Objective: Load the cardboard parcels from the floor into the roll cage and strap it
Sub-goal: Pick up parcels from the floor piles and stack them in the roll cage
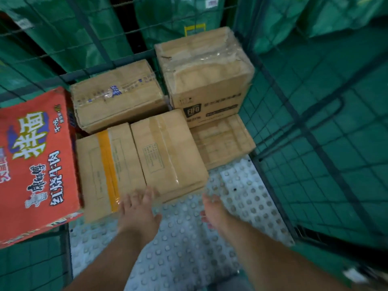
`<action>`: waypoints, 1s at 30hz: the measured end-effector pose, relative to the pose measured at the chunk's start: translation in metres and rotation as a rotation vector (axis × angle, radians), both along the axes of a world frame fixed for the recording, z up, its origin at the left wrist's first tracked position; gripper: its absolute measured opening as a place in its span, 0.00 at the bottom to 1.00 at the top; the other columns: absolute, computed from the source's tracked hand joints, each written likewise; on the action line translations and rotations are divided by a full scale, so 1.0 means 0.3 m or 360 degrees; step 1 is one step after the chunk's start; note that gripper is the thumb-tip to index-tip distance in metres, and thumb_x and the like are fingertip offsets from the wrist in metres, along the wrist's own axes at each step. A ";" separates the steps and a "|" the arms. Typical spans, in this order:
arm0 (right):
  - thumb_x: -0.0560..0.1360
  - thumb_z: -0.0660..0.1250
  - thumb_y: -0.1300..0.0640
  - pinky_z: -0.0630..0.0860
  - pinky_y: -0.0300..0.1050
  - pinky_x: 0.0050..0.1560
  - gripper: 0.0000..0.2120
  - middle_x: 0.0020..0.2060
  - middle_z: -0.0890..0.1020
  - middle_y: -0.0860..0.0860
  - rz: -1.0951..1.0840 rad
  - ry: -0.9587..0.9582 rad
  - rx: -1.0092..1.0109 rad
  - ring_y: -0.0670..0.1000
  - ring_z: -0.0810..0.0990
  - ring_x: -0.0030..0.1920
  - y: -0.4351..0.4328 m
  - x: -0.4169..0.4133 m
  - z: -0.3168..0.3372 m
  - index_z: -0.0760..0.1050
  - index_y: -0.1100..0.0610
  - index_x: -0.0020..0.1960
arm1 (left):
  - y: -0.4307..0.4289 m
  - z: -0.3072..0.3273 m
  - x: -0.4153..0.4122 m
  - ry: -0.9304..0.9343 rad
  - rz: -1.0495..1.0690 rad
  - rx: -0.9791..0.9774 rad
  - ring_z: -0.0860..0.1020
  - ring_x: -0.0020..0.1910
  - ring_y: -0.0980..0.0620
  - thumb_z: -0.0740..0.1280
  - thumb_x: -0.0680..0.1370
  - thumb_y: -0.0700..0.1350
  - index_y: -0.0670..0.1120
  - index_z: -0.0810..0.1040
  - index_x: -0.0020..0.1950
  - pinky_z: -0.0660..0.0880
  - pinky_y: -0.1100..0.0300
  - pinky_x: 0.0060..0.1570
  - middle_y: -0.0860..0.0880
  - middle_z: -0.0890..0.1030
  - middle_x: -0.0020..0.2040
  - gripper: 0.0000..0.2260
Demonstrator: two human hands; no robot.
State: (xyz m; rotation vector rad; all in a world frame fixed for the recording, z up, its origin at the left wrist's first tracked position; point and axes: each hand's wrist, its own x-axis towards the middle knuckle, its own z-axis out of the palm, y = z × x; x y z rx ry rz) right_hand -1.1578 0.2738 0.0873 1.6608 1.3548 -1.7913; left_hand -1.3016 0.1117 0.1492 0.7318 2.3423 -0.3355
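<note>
I look down into the roll cage, whose white studded floor [184, 244] is bare at the front. Several brown cardboard parcels lie at the back: one with an orange tape stripe [105, 171], a plain one [168, 152] beside it, a taped one [117, 93] behind, a tall one with black print [205, 72] at the back right, and a flat one [222, 139] under it. My left hand [138, 208] reaches with straight fingers to the near edge of the two front parcels. My right hand [214, 211] hovers open over the floor, holding nothing.
A big red printed carton [35, 160] fills the cage's left side. Green wire mesh walls [315, 131] enclose the right and back. Green bags [178, 13] hang behind the mesh.
</note>
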 end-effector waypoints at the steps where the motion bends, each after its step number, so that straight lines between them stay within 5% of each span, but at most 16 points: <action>1: 0.75 0.54 0.24 0.72 0.38 0.49 0.43 0.64 0.78 0.51 0.0172 -0.0023 -0.0017 0.48 0.74 0.51 -0.039 0.066 0.003 0.63 0.53 0.77 | 0.000 0.032 0.050 -0.0053 -0.0013 0.0015 0.57 0.81 0.41 0.56 0.83 0.62 0.51 0.49 0.84 0.51 0.46 0.80 0.43 0.57 0.83 0.33; 4: 0.83 0.55 0.39 0.73 0.46 0.63 0.24 0.57 0.77 0.52 0.0383 -0.0131 -0.0170 0.52 0.75 0.56 -0.188 0.318 0.118 0.75 0.56 0.65 | -0.040 0.109 0.252 -0.0465 0.0008 0.0114 0.76 0.67 0.48 0.58 0.83 0.61 0.53 0.66 0.78 0.70 0.53 0.71 0.50 0.74 0.73 0.25; 7: 0.85 0.57 0.47 0.71 0.41 0.50 0.22 0.49 0.77 0.52 0.0165 -0.0219 -0.0101 0.52 0.74 0.52 -0.343 0.591 0.245 0.76 0.61 0.68 | -0.097 0.172 0.471 -0.0824 -0.0062 0.0216 0.79 0.57 0.54 0.64 0.83 0.54 0.51 0.75 0.69 0.74 0.63 0.57 0.51 0.80 0.63 0.16; 10: 0.85 0.57 0.48 0.71 0.39 0.39 0.16 0.43 0.77 0.49 -0.0117 -0.0313 -0.0074 0.51 0.76 0.44 -0.460 0.855 0.341 0.78 0.57 0.59 | -0.116 0.208 0.675 -0.1015 -0.0202 0.0215 0.78 0.42 0.53 0.66 0.82 0.48 0.51 0.79 0.50 0.75 0.61 0.44 0.49 0.82 0.47 0.04; 12: 0.85 0.57 0.48 0.70 0.39 0.32 0.13 0.43 0.80 0.51 -0.0439 -0.0342 -0.0031 0.51 0.77 0.40 -0.523 1.029 0.392 0.76 0.54 0.53 | -0.110 0.221 0.793 -0.0974 -0.0503 0.0163 0.81 0.47 0.50 0.64 0.82 0.50 0.51 0.78 0.45 0.76 0.58 0.49 0.48 0.83 0.48 0.09; 14: 0.84 0.59 0.49 0.72 0.41 0.36 0.11 0.45 0.81 0.54 -0.0899 -0.0395 0.0006 0.53 0.78 0.42 -0.583 1.201 0.452 0.76 0.53 0.51 | -0.073 0.253 0.922 -0.0992 -0.0758 0.0078 0.81 0.51 0.47 0.62 0.82 0.54 0.52 0.77 0.44 0.77 0.57 0.49 0.48 0.83 0.50 0.10; 18: 0.84 0.59 0.49 0.70 0.39 0.33 0.11 0.43 0.82 0.54 -0.1349 -0.0416 0.0098 0.52 0.79 0.39 -0.653 1.426 0.533 0.75 0.53 0.47 | 0.029 0.337 1.107 -0.0980 -0.1136 0.0082 0.77 0.41 0.53 0.61 0.83 0.52 0.53 0.75 0.42 0.72 0.57 0.41 0.55 0.78 0.40 0.11; 19: 0.84 0.59 0.49 0.68 0.38 0.32 0.11 0.43 0.82 0.54 -0.1596 -0.0454 0.0106 0.52 0.78 0.38 -0.783 1.627 0.589 0.74 0.53 0.48 | 0.055 0.373 1.357 -0.0998 -0.1434 0.0036 0.77 0.41 0.54 0.61 0.83 0.53 0.54 0.76 0.44 0.72 0.58 0.42 0.55 0.78 0.41 0.10; 25: 0.83 0.60 0.45 0.68 0.36 0.30 0.13 0.38 0.79 0.49 -0.1881 -0.0344 0.0097 0.46 0.77 0.34 -0.983 1.850 0.622 0.74 0.52 0.46 | 0.082 0.422 1.719 -0.0853 -0.1800 -0.0009 0.80 0.49 0.53 0.63 0.81 0.56 0.52 0.79 0.51 0.76 0.59 0.53 0.56 0.82 0.48 0.10; 30: 0.84 0.59 0.47 0.73 0.39 0.40 0.14 0.48 0.82 0.52 -0.2007 -0.0318 0.0120 0.48 0.79 0.43 -1.145 2.229 0.640 0.77 0.56 0.56 | 0.024 0.485 2.201 -0.0897 -0.2000 -0.0117 0.81 0.51 0.55 0.64 0.81 0.55 0.52 0.79 0.53 0.76 0.60 0.54 0.57 0.82 0.50 0.09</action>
